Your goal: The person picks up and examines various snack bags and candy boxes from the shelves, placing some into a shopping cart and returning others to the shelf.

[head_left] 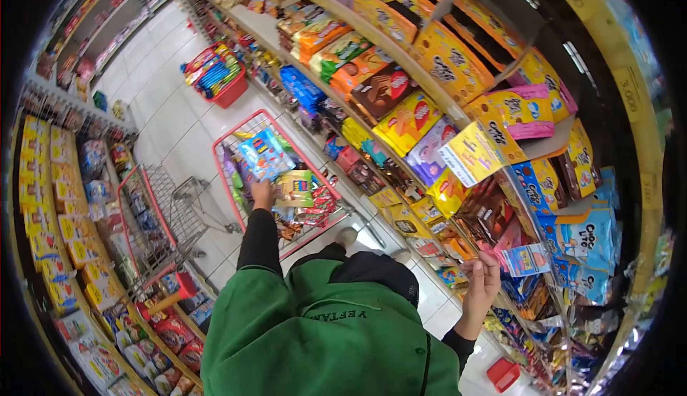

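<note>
My left hand [262, 194] reaches into a red-rimmed shopping cart [230, 125], its fingers closed at the lower edge of a light-blue snack bag [266, 154]. Beside that bag lies a green and tan packet [294, 187], over several red packets [320, 206]. A purple pack [230, 170] rests along the cart's left side. On the right, my right hand [483, 285] is raised near the shelf edge, with fingers loosely bent and apart and nothing visible in them. Close to its fingertips is a blue and pink price card [526, 260].
Shelves of biscuit packs [408, 122] and pouches [583, 242] line the right. A red basket full of snacks [227, 89] stands on the tiled floor ahead. Left are a second wire cart [168, 206] and another shelf with yellow packs [71, 192]. A red container [503, 374] is at lower right.
</note>
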A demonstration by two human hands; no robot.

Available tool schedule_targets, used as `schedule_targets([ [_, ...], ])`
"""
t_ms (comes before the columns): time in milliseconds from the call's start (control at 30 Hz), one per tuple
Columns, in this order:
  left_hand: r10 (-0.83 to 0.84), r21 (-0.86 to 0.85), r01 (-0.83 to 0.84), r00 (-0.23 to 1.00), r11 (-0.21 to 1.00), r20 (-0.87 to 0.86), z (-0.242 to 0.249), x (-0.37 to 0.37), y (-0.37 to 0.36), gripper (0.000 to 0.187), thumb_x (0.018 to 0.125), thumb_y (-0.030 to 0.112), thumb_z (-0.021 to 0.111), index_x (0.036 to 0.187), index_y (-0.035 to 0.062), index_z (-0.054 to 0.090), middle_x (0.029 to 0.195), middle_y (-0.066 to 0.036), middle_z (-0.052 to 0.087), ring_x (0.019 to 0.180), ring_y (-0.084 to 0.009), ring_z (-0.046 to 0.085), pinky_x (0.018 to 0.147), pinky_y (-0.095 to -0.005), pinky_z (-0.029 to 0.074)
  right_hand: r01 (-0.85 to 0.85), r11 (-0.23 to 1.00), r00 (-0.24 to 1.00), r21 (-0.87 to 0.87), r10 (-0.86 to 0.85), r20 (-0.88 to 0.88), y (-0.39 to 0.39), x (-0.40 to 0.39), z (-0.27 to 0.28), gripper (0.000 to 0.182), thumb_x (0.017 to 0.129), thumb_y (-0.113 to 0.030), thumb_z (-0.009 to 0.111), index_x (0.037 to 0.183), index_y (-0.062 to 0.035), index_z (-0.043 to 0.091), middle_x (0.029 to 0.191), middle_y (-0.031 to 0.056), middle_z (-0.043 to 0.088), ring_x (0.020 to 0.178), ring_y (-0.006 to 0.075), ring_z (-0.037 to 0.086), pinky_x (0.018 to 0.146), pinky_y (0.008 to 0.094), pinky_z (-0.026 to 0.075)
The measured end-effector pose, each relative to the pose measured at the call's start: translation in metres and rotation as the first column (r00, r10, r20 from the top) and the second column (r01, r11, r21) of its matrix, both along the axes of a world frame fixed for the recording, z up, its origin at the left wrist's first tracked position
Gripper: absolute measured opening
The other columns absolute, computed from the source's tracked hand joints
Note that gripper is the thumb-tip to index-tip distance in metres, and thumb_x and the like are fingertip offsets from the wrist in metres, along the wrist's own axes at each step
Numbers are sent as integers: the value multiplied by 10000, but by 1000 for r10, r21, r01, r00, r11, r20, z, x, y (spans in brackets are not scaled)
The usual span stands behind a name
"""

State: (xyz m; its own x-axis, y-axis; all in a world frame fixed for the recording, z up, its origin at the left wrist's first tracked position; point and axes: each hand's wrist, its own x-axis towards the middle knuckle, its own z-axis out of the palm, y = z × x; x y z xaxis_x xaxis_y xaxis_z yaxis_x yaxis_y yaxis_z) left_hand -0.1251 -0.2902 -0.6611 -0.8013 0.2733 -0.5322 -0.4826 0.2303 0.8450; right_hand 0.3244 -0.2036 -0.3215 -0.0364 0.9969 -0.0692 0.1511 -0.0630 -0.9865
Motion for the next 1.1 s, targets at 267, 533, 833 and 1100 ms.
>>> schedule_targets([
  [267,-86,-184,61,988,981,-128,-31,-19,0,215,674,86,542,862,12,468,567,-65,456,387,-153,429,335,-282,320,139,990,989,-8,-138,51,-14,26,-2,225,809,-149,504,968,9,479,744,84,566,670,128,534,633,239,430],
  [533,-41,-115,56,991,992,129,6,-9,9,138,695,88,526,583,49,455,520,-39,430,369,-142,388,356,-266,281,156,987,986,-47,-154,59,-13,25,-4,212,811,-150,503,953,7,487,746,86,569,665,129,540,621,227,423],
  [833,-291,-119,273,937,955,-193,-8,6,22,114,695,96,567,652,14,500,642,-52,477,531,-147,463,446,-290,353,116,992,991,-57,-111,81,-22,19,-8,203,803,-151,517,928,5,485,741,86,569,662,131,545,613,225,429],
  [1100,41,360,95,935,928,-353,77,39,15,197,669,75,514,855,13,492,770,-68,470,730,-204,509,633,-295,435,81,996,996,-33,-80,26,-37,27,-9,205,803,-143,519,935,11,486,744,82,568,663,127,543,621,224,431],
])
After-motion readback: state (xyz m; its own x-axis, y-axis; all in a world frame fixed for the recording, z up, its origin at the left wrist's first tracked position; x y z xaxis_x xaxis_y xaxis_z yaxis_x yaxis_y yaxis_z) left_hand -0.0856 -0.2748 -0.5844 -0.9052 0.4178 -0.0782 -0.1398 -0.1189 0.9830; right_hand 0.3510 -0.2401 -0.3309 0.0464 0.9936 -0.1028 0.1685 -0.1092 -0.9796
